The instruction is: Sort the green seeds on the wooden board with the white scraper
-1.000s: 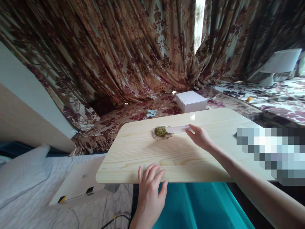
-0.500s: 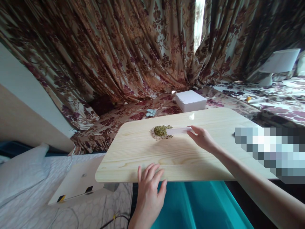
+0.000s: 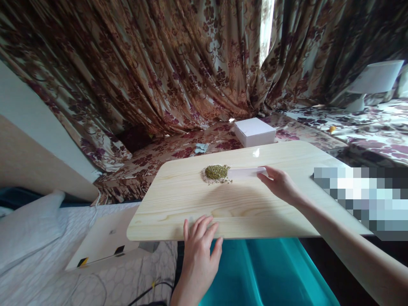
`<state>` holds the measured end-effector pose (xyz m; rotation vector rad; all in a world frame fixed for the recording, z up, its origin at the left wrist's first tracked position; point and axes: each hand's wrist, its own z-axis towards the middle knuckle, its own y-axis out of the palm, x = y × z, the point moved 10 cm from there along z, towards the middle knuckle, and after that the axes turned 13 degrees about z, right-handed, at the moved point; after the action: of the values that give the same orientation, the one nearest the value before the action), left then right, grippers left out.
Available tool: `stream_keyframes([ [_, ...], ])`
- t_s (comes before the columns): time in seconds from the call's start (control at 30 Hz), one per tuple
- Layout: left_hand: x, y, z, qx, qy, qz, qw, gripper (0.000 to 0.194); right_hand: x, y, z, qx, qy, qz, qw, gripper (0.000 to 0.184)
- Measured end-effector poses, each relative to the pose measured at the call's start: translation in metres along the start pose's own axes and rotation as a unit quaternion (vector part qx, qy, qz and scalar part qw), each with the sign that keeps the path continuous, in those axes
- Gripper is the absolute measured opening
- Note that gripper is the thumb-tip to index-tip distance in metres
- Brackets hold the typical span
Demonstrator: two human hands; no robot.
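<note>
Behind the desk (image 3: pixel 178 208), just beside its far edge, a white box (image 3: pixel 255 132) sits on a ledge (image 3: pixel 153 159) covered in floral cloth, with a small pale blue rag (image 3: pixel 201 148) to its left. Farther right are a white lamp (image 3: pixel 376 78) and a small orange thing (image 3: pixel 332 128). A patterned curtain (image 3: pixel 178 63) hangs in deep folds behind them all. A pixelated patch (image 3: pixel 360 187) hides part of the desk's right side, and the right forearm crosses the near right part.

The box is closed, so its contents cannot be seen. The pile (image 3: pixel 216 171) is in no container: it lies loose on the desk, left of the middle and near the far edge. Its grains are small, green and rounded, heaped in the centre, with stray bits around the rim.

The right hand (image 3: pixel 280 182) pinches one end of a flat, whitish strip (image 3: pixel 244 173) between thumb and fingers; the strip's other end meets the right side of the pile. The left hand (image 3: pixel 200 246) has its fingers spread over the desk's near edge, fingertips on the top.

The desk has pale wood grain, a slight shine and rounded corners. Below its near edge is smooth teal material (image 3: pixel 255 272); to the left, a white carton (image 3: pixel 105 238) lies on a quilted bed (image 3: pixel 28 272).
</note>
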<state>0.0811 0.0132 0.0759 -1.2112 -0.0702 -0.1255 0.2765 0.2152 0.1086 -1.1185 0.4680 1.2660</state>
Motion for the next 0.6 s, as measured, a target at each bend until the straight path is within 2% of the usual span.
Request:
stream_keyframes([
  [0.4, 0.000, 0.000, 0.000, 0.017, 0.015, 0.010, 1.000, 0.031, 0.012, -0.005, -0.002, -0.016, 0.018, 0.034, 0.999, 0.016],
  [0.6, -0.001, 0.001, 0.000, 0.022, 0.020, 0.019, 0.999, 0.032, 0.014, 0.002, 0.000, -0.024, 0.041, 0.073, 0.996, 0.015],
])
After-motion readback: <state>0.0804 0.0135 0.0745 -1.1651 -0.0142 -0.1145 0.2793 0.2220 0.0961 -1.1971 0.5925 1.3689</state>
